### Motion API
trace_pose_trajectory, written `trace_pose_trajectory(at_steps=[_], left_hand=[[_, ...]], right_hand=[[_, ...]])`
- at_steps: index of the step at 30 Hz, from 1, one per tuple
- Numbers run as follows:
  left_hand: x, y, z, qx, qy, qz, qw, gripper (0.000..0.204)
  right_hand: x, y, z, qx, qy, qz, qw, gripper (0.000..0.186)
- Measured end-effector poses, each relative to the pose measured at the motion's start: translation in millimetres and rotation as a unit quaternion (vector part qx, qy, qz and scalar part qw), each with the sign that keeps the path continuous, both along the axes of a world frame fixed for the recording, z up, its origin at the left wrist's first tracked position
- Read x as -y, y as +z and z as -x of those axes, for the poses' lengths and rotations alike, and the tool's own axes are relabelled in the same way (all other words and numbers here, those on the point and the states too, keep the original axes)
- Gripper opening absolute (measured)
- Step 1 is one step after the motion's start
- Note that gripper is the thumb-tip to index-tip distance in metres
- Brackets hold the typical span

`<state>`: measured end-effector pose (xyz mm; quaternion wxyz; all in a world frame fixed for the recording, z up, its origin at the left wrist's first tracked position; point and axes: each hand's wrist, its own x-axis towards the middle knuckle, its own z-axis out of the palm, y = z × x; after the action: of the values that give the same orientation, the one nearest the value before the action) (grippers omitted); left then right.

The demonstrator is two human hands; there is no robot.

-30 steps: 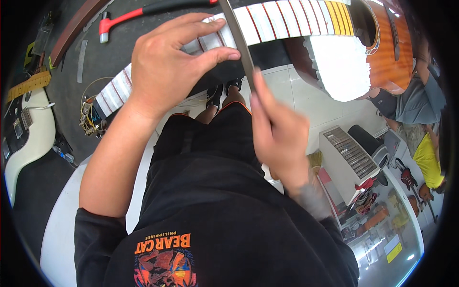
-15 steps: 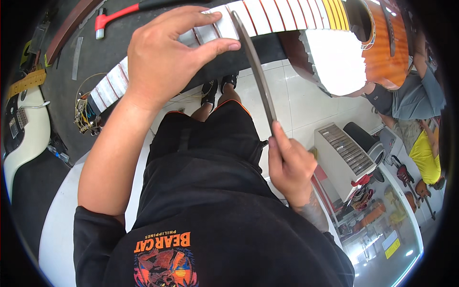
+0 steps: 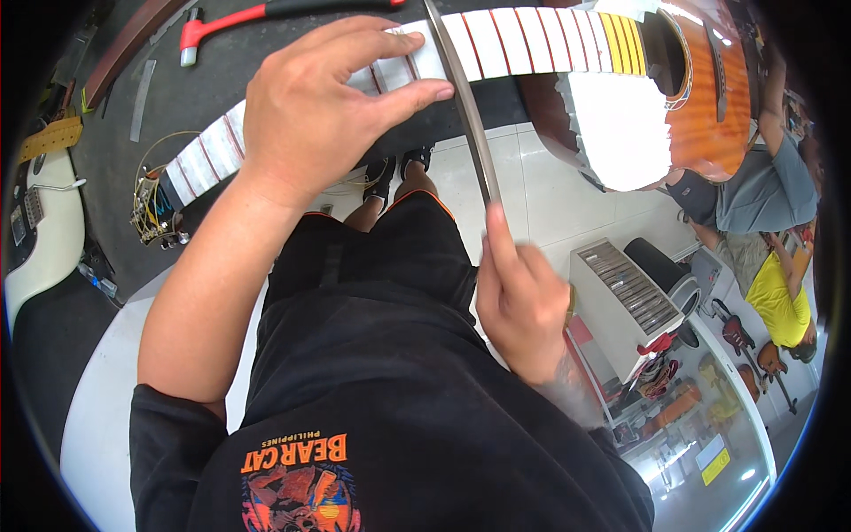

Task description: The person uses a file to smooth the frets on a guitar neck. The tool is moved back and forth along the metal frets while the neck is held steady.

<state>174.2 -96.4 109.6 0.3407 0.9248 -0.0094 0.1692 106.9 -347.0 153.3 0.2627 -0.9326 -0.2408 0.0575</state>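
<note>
An acoustic guitar (image 3: 709,115) lies across the bench, its neck toward the left. White tape covers the fretboard (image 3: 496,40) between the frets, with yellow strips near the sound hole. My left hand (image 3: 310,106) grips the neck, thumb on the near side and fingers over the taped board. In my right hand (image 3: 523,306) is a long, narrow metal file (image 3: 474,133), index finger stretched along it. The file crosses the fretboard just right of my left fingertips, its far end reaching past the neck. The handle end is hidden in my palm.
A red-and-black mallet (image 3: 226,25) lies on the dark bench (image 3: 106,186) beyond my left hand. At far left rests a cream electric guitar (image 3: 58,213). To my right stand a case of slotted compartments (image 3: 629,293) and a glass display counter (image 3: 709,417); other people are beyond.
The file has slid farther away across the fretboard, and my right hand has come up and left with it. My left hand keeps its hold on the neck. The whole view has shifted slightly.
</note>
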Motion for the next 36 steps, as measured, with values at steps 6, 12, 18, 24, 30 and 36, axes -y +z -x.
trace_pose_trajectory(at_steps=[6,12,18,24,30,36], left_hand=[[-1.8,-0.3,1.0,0.0,0.008,-0.008,1.0,0.043],[-1.1,2.2,1.3,-0.013,0.004,0.002,1.0,0.044],[-1.9,0.6,2.5,0.0,-0.003,-0.002,1.0,0.043],[-3.2,0.4,-0.3,0.004,-0.007,-0.002,1.0,0.043],[-2.3,1.6,0.1,-0.001,-0.007,0.006,1.0,0.044],[-1.1,2.6,0.9,-0.007,-0.001,0.024,1.0,0.044]], right_hand=[[-46.4,-15.2,-65.5,0.029,0.022,-0.04,0.999,0.05],[0.4,-14.5,-2.5,0.009,0.006,-0.03,0.999,0.052],[-1.1,-9.5,6.8,-0.005,-0.008,-0.03,1.0,0.052],[-67.5,-18.9,-76.9,0.042,-0.001,-0.04,0.998,0.047],[-12.2,-14.4,-10.4,0.015,0.001,-0.031,0.999,0.058],[4.9,-23.0,13.5,0.018,0.006,-0.026,0.999,0.065]])
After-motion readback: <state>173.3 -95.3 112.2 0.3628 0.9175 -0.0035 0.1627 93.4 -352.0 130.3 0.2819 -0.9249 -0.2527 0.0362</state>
